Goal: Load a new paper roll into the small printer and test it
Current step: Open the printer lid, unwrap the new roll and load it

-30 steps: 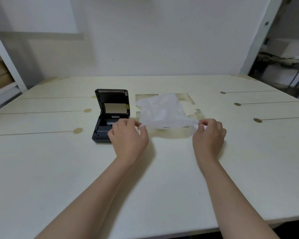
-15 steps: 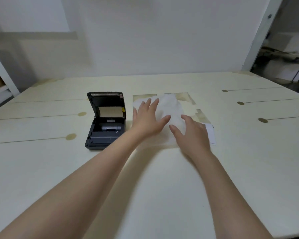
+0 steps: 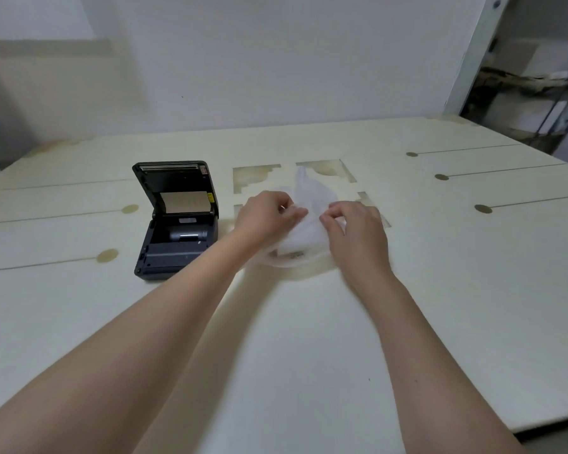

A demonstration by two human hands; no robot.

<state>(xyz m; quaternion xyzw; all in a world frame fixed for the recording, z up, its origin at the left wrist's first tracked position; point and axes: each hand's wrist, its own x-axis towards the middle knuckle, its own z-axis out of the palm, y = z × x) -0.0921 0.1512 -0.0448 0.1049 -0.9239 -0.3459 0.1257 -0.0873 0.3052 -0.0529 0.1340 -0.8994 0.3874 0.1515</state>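
The small dark printer (image 3: 177, 224) sits on the pale table (image 3: 276, 339) at about ten o'clock from the middle of the view, its lid swung up and tilted back, showing a tan panel on the underside. The open bay below holds a grey cylinder; whether that is a spindle or a spent core cannot be told. Nothing lies between the printer's open bay and the camera.

Just to the printer's right, at about twelve o'clock from the table's centre, lies a white, thin, crumpled plastic wrapper (image 3: 304, 224), its top corner sticking up toward the wall. Something with a dark printed mark shows through its lower edge, but it is too blurred to say whether this is the paper roll. Brownish worn patches mark the tabletop around and behind the wrapper, and round tan spots with thin lines run along the table at nine and three o'clock.

The left hand (image 3: 264, 216) pinches the wrapper's left side, fingers curled together on the film. The right hand (image 3: 358, 231) pinches the right side likewise, fingertips closed on it. Both hands are close together, nearly touching, well clear of the printer.
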